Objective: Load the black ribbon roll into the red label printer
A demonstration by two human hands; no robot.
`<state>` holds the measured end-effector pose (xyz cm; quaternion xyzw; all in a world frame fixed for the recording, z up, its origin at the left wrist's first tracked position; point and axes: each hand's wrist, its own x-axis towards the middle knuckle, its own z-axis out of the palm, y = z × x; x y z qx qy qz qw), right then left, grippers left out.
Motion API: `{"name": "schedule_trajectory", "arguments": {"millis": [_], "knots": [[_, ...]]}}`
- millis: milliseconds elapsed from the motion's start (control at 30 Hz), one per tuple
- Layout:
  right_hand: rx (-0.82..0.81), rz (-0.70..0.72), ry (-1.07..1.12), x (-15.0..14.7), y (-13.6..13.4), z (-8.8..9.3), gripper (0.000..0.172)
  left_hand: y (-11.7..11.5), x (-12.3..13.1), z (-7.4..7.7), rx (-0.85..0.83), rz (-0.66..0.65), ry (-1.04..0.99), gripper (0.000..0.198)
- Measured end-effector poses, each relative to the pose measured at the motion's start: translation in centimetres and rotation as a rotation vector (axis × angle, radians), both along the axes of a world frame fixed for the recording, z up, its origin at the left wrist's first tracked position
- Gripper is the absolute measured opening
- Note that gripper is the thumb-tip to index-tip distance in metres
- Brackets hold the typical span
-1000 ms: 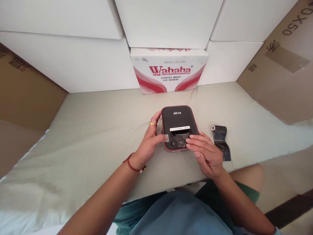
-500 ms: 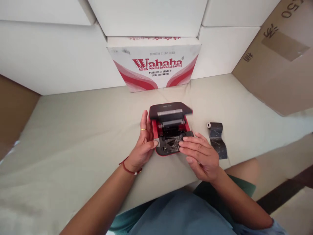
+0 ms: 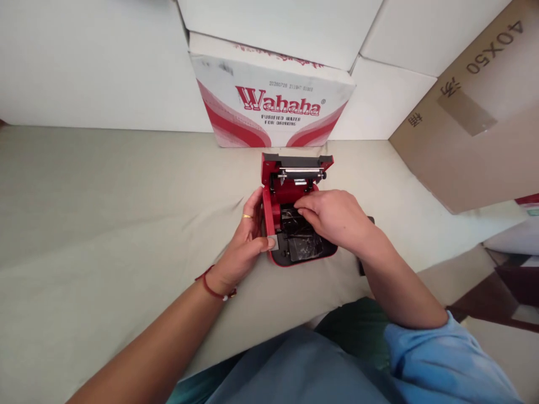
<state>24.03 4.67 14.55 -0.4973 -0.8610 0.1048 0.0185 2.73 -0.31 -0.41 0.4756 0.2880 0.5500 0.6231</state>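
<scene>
Left hand (image 3: pixel 247 238) is gripping the printer (image 3: pixel 268 216) by its side, thumb resting on a grey tab (image 3: pixel 275 242), apparently for steadiness; right hand (image 3: pixel 337 216) is reaching inside, fingers bent at the black roll (image 3: pixel 291 221), pinching or not unclear. Printer is sitting on the cloth (image 3: pixel 126 224) before the carton (image 3: pixel 278 126), its lid (image 3: pixel 297 161) standing raised, presumably for access.

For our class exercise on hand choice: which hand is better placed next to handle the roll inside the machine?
Probably the right hand: its fingers are inside the open machine, by the dark roll. The left hand holds the machine's side, touching the grey button.
</scene>
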Motion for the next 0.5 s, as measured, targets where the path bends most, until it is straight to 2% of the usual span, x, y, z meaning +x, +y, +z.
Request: {"name": "schedule_trajectory", "arguments": {"millis": [100,233,367,500], "knots": [[-0.023,-0.004,-0.257,-2.1,0.7,0.8,0.027,0.1,0.0,0.0,-0.006,0.006,-0.013,0.112],[-0.053,0.024,-0.383,-3.4,0.9,1.3,0.026,0.2,0.0,-0.1,-0.038,0.01,-0.026,0.114],[-0.088,0.003,-0.317,-2.9,1.1,0.7,0.024,0.3,0.0,-0.1,-0.033,0.007,-0.032,0.112],[-0.067,0.001,-0.067,-0.9,0.8,-0.3,0.027,0.4,0.0,-0.1,-0.019,0.01,-0.022,0.109]]}}
